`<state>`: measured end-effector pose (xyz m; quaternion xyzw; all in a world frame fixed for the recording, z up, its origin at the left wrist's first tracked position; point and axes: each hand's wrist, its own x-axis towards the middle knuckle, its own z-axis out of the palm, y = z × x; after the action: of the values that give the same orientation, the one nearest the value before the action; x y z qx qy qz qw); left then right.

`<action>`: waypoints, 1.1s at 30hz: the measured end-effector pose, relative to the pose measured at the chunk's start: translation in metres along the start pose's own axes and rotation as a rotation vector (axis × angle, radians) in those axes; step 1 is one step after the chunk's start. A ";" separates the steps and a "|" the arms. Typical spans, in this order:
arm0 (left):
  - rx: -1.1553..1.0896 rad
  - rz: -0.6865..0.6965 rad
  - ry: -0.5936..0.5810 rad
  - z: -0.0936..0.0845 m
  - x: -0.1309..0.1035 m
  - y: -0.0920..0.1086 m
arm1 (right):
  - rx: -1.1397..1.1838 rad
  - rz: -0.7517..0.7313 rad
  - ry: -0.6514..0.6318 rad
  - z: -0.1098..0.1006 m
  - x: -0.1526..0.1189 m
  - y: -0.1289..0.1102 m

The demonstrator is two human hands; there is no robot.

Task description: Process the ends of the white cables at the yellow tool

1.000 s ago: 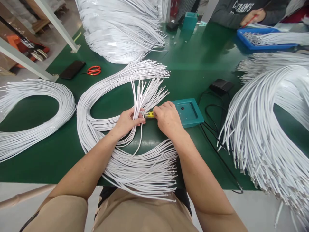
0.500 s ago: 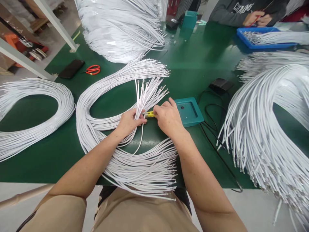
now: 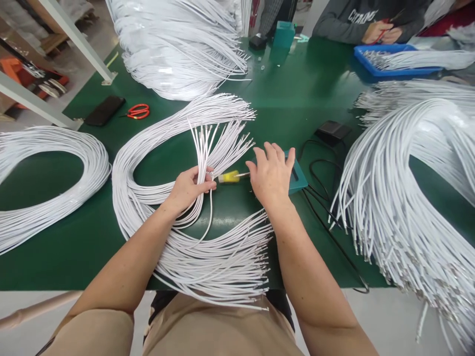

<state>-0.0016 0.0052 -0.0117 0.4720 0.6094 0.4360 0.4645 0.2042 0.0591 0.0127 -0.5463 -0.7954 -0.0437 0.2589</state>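
Right hand (image 3: pixel 272 173) unclenched from the yellow-handled tool (image 3: pixel 230 177)

Half a second ago I had the yellow part pinched in those fingers; now they fan wide, partly covering the teal tray (image 3: pixel 298 177) from my view. The tool is just left of them, metal shaft toward my thumb; I can't tell whether they touch. My left hand (image 3: pixel 187 188) is closed around a bunch of white cables (image 3: pixel 202 153), ends pointing away from me, beside a larger coil (image 3: pixel 124 183) on the green desk (image 3: pixel 304 89).
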 end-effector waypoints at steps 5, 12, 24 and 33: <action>-0.066 0.030 -0.001 -0.004 -0.001 0.001 | 0.383 -0.278 -0.129 -0.013 -0.008 -0.034; -0.174 0.034 -0.001 -0.002 -0.003 0.001 | 0.392 -0.757 -0.479 -0.007 -0.032 -0.073; -0.305 -0.146 0.024 -0.004 -0.007 0.007 | 0.389 -0.163 -0.824 -0.005 -0.030 -0.075; -0.221 -0.150 -0.088 -0.009 -0.008 0.004 | 0.806 0.248 -0.443 0.005 -0.018 -0.055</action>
<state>-0.0087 -0.0026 -0.0047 0.3897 0.5704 0.4431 0.5713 0.1583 0.0233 0.0121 -0.4892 -0.7139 0.4171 0.2774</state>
